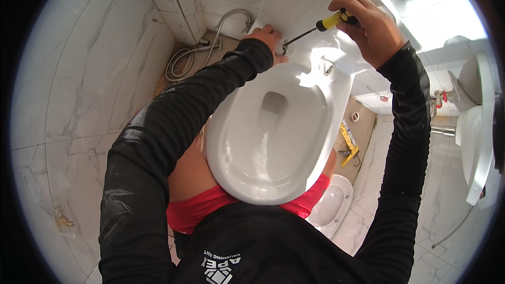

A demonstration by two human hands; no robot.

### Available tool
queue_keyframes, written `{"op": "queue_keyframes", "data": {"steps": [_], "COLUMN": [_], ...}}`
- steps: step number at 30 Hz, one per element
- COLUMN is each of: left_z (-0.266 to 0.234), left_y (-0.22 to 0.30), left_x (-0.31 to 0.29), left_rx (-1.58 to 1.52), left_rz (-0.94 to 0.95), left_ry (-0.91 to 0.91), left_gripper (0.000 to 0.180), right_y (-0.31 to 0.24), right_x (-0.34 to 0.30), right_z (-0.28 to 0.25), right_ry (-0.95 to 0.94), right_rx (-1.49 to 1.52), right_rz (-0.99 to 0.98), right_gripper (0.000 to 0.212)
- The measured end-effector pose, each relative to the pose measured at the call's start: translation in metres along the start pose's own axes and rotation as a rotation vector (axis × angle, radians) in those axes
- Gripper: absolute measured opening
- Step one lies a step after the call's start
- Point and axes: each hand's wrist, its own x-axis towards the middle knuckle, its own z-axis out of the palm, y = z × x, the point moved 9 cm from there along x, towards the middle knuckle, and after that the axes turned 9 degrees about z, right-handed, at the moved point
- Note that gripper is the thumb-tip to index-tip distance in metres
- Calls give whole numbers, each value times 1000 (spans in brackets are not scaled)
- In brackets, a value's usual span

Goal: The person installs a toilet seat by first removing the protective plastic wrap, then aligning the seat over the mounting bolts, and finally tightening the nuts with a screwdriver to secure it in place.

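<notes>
A white toilet bowl (273,142) stands between my legs. At its back left is a small metal fitting (284,48), pinched between the thumb and fingers of my left hand (264,41). My right hand (372,30) grips a screwdriver (330,21) by its yellow and black handle. The shaft slants down to the left, and its tip meets the fitting; whether it sits in a screw is too small to tell. A second metal fitting (328,67) is at the back right of the bowl, in bright sunlight.
A coiled shower hose (181,63) lies in the left corner. Right of the bowl are a yellow caulking gun (348,142) and a roll of tape (355,117) on the floor. A white toilet seat or lid (334,202) rests nearby. A washbasin (473,142) and a red-handled valve (441,97) are on the right.
</notes>
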Motion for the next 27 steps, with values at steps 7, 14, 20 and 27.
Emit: {"op": "queue_keyframes", "data": {"steps": [7, 14, 20, 27], "left_z": [2, 2, 4, 4], "left_y": [-2, 0, -2, -1], "left_x": [2, 1, 4, 4], "left_rx": [-12, -16, -3, -26], "left_rz": [-5, 12, -6, 7], "left_ry": [-2, 29, -23, 18], "left_gripper": [71, 71, 70, 71], "right_y": [-13, 2, -25, -26], "right_x": [10, 21, 17, 19], "right_z": [-16, 1, -13, -15], "right_ry": [233, 280, 358, 435], "right_rx": [75, -230, 9, -138], "right_rz": [-213, 192, 83, 114], "right_gripper": [51, 55, 35, 30]}}
